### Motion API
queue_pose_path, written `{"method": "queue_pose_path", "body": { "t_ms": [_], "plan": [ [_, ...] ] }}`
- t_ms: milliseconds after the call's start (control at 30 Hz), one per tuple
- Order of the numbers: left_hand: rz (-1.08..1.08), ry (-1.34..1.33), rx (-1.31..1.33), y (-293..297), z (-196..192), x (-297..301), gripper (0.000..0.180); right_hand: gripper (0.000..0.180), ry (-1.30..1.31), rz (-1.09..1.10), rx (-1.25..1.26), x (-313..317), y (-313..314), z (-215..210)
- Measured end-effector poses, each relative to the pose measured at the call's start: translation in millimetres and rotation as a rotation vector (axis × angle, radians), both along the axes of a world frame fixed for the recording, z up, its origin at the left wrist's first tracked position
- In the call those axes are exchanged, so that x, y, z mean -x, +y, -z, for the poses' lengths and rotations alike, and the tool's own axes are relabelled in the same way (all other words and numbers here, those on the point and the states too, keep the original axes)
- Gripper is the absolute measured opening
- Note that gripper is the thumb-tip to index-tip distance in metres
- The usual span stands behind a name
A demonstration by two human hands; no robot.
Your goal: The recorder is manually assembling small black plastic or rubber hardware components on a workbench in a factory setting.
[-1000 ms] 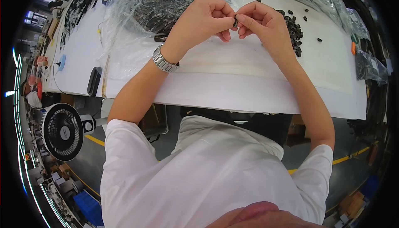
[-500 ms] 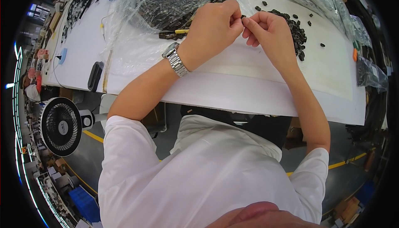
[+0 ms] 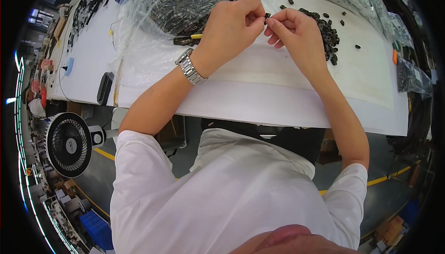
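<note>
Small black piece [image 3: 267,16] is up at the fingertips, over the far half of the desk [image 3: 278,80]. Both hands clamped on it: left hand [image 3: 233,28] pinching from the left, right hand [image 3: 299,34] from the right, fingertips nearly meeting. Fingers cover most of it, so can't tell which way it points or its long axis. Black-piece pile [image 3: 330,36] just right of the right hand, strays beyond. Clear plastic bag [image 3: 185,3] with dark parts crowds left and far; yellow strip [image 3: 196,36] beside left hand. Room on the near side: white surface down to the near edge, forearms crossing it.
</note>
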State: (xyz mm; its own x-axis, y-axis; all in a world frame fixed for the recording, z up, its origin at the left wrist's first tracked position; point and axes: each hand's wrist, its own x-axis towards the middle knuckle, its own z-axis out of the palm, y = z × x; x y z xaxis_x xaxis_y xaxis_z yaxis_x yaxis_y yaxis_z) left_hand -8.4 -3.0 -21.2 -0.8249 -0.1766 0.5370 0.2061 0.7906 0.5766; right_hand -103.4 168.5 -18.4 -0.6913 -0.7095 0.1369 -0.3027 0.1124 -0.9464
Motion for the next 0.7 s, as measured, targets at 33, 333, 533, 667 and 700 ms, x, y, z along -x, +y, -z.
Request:
{"method": "queue_pose_path", "body": {
  "t_ms": [33,333,533,667,700],
  "plan": [
    [0.002,-0.005,0.009,0,-1,0,0.011,0.024,0.023,0.003,-0.013,0,0,0],
    [-0.017,0.127,0.144,1,-5,-2,0.005,0.019,-0.648,-0.189,0.321,7,-1,6],
    [-0.014,0.252,0.403,4,1,-1,0.006,0.023,-0.922,-0.179,0.338,12,-1,21],
    [-0.015,0.250,0.414,4,1,-1,0.006,0.024,-0.772,-0.237,0.336,12,1,19],
    [-0.024,0.185,0.369,2,0,-1,0.005,0.024,-0.727,-0.249,0.327,10,1,15]
  ]
}}
